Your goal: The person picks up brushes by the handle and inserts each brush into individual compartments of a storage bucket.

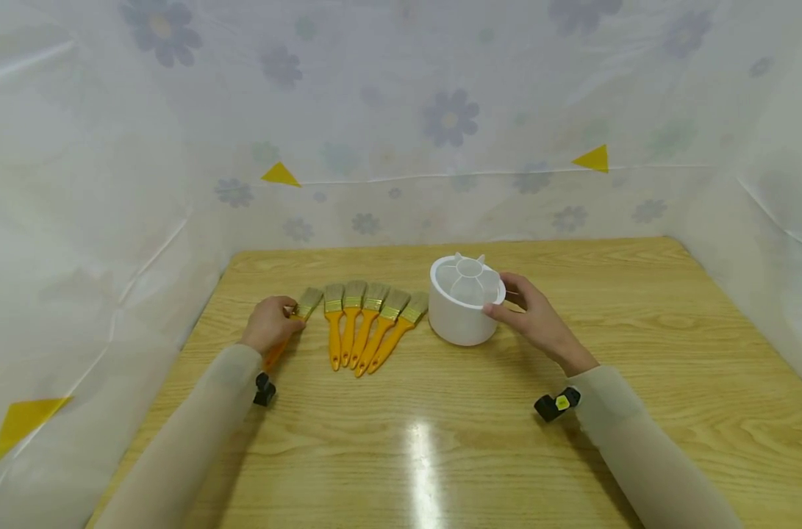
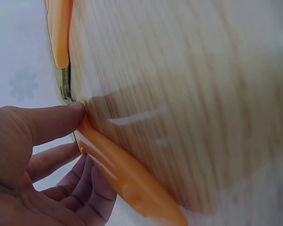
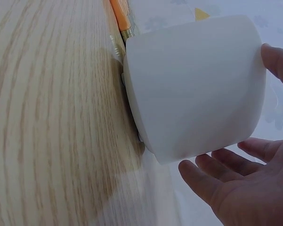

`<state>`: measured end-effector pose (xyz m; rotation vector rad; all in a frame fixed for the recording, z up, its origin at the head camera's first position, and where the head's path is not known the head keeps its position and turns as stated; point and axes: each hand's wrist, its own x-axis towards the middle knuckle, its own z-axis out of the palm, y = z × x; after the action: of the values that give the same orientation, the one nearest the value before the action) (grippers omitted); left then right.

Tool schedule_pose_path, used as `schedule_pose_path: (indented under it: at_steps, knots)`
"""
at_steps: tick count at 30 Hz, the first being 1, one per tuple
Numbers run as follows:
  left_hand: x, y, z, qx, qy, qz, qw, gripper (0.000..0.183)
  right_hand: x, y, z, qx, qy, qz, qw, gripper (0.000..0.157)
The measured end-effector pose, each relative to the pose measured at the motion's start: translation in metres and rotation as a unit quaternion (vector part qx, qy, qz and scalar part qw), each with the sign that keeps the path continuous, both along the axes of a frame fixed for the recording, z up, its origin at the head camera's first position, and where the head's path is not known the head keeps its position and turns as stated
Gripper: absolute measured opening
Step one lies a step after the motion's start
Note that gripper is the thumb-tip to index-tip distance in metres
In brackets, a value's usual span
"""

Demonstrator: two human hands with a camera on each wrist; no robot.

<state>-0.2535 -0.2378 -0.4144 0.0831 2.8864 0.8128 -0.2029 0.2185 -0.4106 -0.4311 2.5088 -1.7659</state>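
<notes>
My left hand (image 1: 267,325) pinches the leftmost paintbrush (image 1: 310,300) between thumb and fingers, near where its orange handle (image 2: 127,169) meets the metal band. The bristles point away from me. To its right, several similar paintbrushes (image 1: 366,339) lie fanned out on the table, handles towards me. A white round container (image 1: 463,323) with a divided, spoked top stands beside the rightmost brush. My right hand (image 1: 536,317) grips that container's right side, its thumb at the rim; in the right wrist view the fingers (image 3: 202,181) lie along the wall (image 3: 198,89).
The wood-grain table (image 1: 348,455) reaches back to a pale flowered sheet (image 1: 374,95). Similar sheeting hangs at the left and right sides. Yellow triangles (image 1: 592,159) mark the sheets. A black wrist camera (image 1: 556,404) sits on each sleeve.
</notes>
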Motion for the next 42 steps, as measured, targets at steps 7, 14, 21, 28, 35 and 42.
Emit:
schedule_pose_path:
  at_steps: [7,14,21,28,35,42]
  knots:
    - [0.002,-0.0021,0.0045,-0.005,-0.008,-0.005,0.9999,0.052,-0.0008,0.0001,-0.0001,0.003,0.002,0.001,1.0,0.065]
    - [-0.0031,-0.0032,-0.0002,-0.014,-0.007,-0.013,0.9998,0.059,-0.0001,0.0011,-0.0005,0.006,0.001,-0.003,1.0,0.067]
    - [-0.0064,-0.0033,-0.0025,-0.022,-0.001,-0.023,0.9995,0.058,0.0002,0.0007,-0.0001,0.005,0.0,-0.001,1.0,0.067]
    - [-0.0065,-0.0035,-0.0015,-0.02,-0.005,-0.021,0.9996,0.056,-0.0001,0.0011,-0.0005,0.002,-0.002,-0.004,1.0,0.066]
    - [-0.0067,-0.0044,-0.0009,-0.029,-0.007,-0.022,0.9993,0.057,-0.0007,0.0008,-0.0013,0.0,-0.002,-0.009,1.0,0.064]
    - [-0.0076,-0.0039,-0.0034,-0.042,0.001,-0.023,0.9988,0.054,-0.0004,0.0011,-0.0009,0.005,0.003,0.002,1.0,0.064]
